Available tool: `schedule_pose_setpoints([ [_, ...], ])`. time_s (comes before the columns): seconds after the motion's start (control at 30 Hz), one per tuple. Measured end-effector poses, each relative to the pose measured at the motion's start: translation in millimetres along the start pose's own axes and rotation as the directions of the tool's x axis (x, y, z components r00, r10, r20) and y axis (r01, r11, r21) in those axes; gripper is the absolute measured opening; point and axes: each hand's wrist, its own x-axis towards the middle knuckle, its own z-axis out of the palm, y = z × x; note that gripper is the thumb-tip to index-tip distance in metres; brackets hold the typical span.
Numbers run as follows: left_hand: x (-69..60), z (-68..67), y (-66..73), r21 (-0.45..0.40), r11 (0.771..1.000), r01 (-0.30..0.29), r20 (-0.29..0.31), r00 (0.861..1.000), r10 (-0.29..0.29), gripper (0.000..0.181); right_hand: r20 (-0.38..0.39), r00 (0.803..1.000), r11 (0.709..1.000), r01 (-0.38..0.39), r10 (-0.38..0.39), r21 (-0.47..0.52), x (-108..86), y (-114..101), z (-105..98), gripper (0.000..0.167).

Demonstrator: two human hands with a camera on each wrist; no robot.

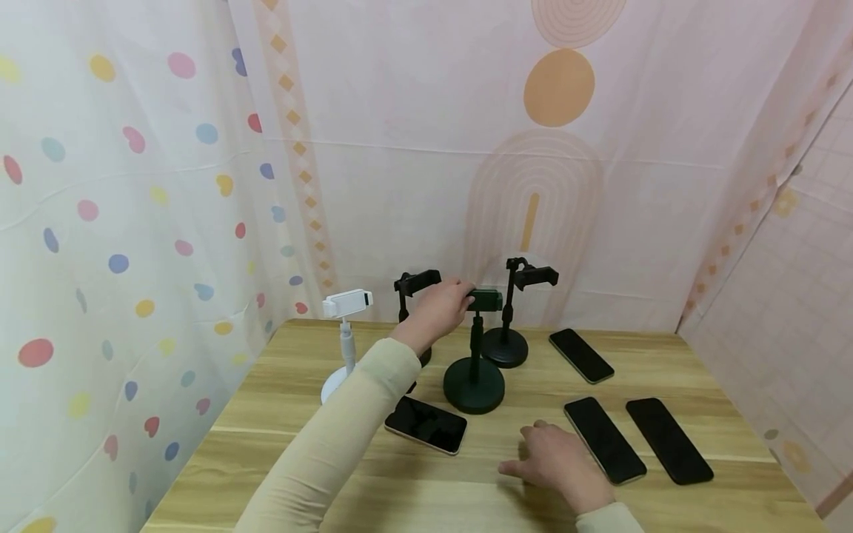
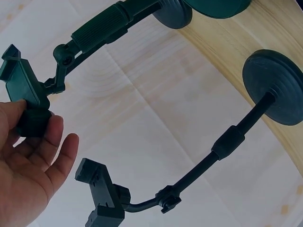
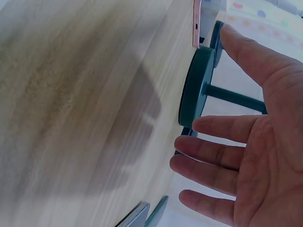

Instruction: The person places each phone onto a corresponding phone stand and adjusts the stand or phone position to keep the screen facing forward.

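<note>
My left hand [image 1: 438, 312] reaches over the table to a dark green phone stand [image 1: 474, 389] and grips one end of its clamp [image 2: 27, 85] between thumb and fingers. The stand's round base rests upright on the table. Low over the tabletop, my right hand [image 1: 556, 463] holds nothing, its fingers spread and relaxed [image 3: 265, 146]. One phone [image 1: 426, 424] lies screen up in front of the green stand, left of my right hand. Just right of that hand lies another phone [image 1: 609, 448], also dark-screened.
A white phone stand [image 1: 348, 303] is on the left, partly behind my sleeve. Two black stands [image 1: 421, 281] [image 1: 506, 348] stand at the back, one mostly hidden by my left arm. Two more phones [image 1: 582, 356] [image 1: 669, 442] lie on the right. Curtains [image 1: 400, 89] hang behind the wooden table [image 1: 233, 444].
</note>
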Motion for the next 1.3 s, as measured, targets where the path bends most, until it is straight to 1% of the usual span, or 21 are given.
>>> schedule_pose_setpoints([
  [0.17,0.1,1.4,1.0,0.021,0.999,0.035,0.015,0.999,-0.036,0.033,-0.031,0.996,0.997,0.080,-0.080,-0.002,6.9,-10.4,5.2,0.069],
  [0.23,0.4,1.5,2.7,0.025,0.999,0.048,0.015,0.999,-0.049,0.033,-0.028,0.993,0.994,0.113,-0.113,-0.001,11.0,-15.8,7.0,0.068],
  [0.37,0.5,1.3,6.5,0.037,0.997,0.063,0.007,0.998,-0.063,0.032,-0.008,0.989,0.989,0.148,-0.148,-0.011,18.4,-27.6,7.9,0.071],
  [0.5,-0.3,2.0,7.8,0.060,0.996,0.065,-0.018,0.998,-0.064,0.031,-0.002,0.983,0.983,0.181,-0.181,-0.029,25.5,-39.1,8.4,0.074],
  [0.63,-2.0,1.4,7.9,0.081,0.995,0.050,-0.035,0.998,-0.048,0.027,0.000,0.977,0.976,0.213,-0.214,-0.052,33.4,-48.7,10.7,0.074],
  [0.73,-2.8,0.1,7.1,0.105,0.994,0.031,-0.014,0.999,-0.030,0.026,0.000,0.973,0.971,0.230,-0.230,-0.072,38.3,-54.7,12.6,0.073],
  [0.9,-2.3,-3.1,3.2,0.103,0.995,-0.001,0.060,0.998,-0.005,0.038,-0.005,0.971,0.968,0.240,-0.241,-0.077,45.2,-60.9,16.2,0.071],
  [1.03,-2.8,-4.7,-2.7,0.070,0.997,-0.017,0.105,0.994,0.010,0.047,0.006,0.971,0.969,0.239,-0.239,-0.059,49.5,-65.1,17.6,0.074],
  [1.23,-6.5,-5.9,-13.6,-0.043,0.999,0.018,0.146,0.989,-0.012,0.055,0.004,0.969,0.968,0.246,-0.246,-0.049,56.9,-72.3,20.4,0.076],
  [1.3,-7.9,-7.1,-16.4,-0.060,0.998,0.015,0.151,0.989,-0.006,0.056,-0.003,0.968,0.966,0.250,-0.250,-0.060,58.9,-75.0,21.2,0.076],
])
